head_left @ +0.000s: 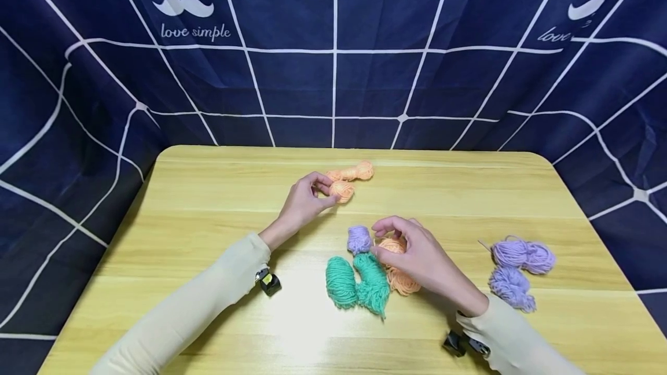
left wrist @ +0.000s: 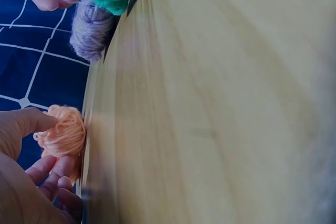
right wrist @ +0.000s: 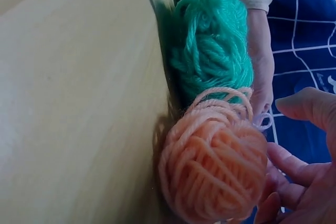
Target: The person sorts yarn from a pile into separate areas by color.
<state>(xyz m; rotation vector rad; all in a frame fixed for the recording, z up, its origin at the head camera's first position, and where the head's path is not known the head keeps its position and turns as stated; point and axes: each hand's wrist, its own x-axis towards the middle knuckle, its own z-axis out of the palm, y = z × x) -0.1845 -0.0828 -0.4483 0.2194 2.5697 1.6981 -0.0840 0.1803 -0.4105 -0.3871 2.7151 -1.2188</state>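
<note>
My left hand (head_left: 304,200) pinches a small orange ball of yarn (head_left: 342,192) between thumb and fingers, low over the far part of the table. In the left wrist view the thumb lies on the yarn ball (left wrist: 64,129) with fingertips below it. Just beyond is another orange yarn bundle (head_left: 359,171). My right hand (head_left: 417,253) hovers over two orange yarn balls (head_left: 403,281), thumb and fingers apart, partly hiding them. Beside its fingertips sits a purple yarn ball (head_left: 359,239). Two green yarn skeins (head_left: 341,282) lie in front, touching this group.
Several purple yarn skeins (head_left: 510,285) lie together on the right side of the wooden table (head_left: 208,201). A dark blue cloth (head_left: 292,80) with white lines hangs behind and at both sides. Small black devices (head_left: 270,283) are strapped at both wrists.
</note>
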